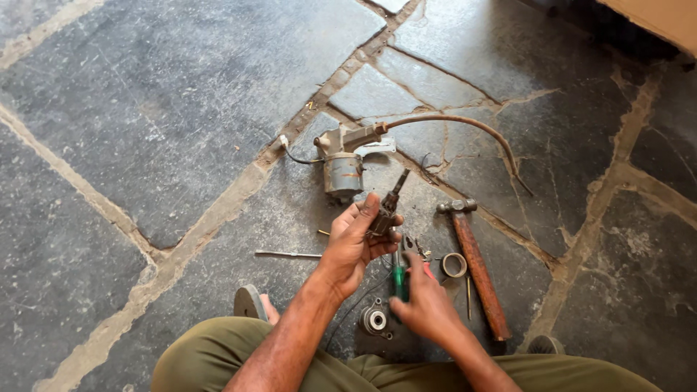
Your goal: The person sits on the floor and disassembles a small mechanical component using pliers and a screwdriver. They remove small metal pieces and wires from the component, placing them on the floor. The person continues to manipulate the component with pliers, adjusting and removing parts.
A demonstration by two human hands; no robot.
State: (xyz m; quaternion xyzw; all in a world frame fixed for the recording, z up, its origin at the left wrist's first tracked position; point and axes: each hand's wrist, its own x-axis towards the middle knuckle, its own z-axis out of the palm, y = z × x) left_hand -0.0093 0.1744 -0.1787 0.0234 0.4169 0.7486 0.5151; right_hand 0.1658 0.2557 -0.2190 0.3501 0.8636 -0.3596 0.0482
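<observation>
Armature-like motor part [385, 210], dark with a thin shaft pointing to 1 o'clock, sits clasped in left hand [356, 243] at frame centre. Right hand [425, 305] grasps pliers [404, 265] with green and red handles, jaws just below the part. Grey motor housing [343, 170] with curved hose [465, 127] at 12 o'clock. Hammer [475, 265] at 3 o'clock, small ring [454, 265] beside it. Bearing cap [375, 319] at 6 o'clock, rod [287, 254] at 9 o'clock on stone floor [145, 109].
</observation>
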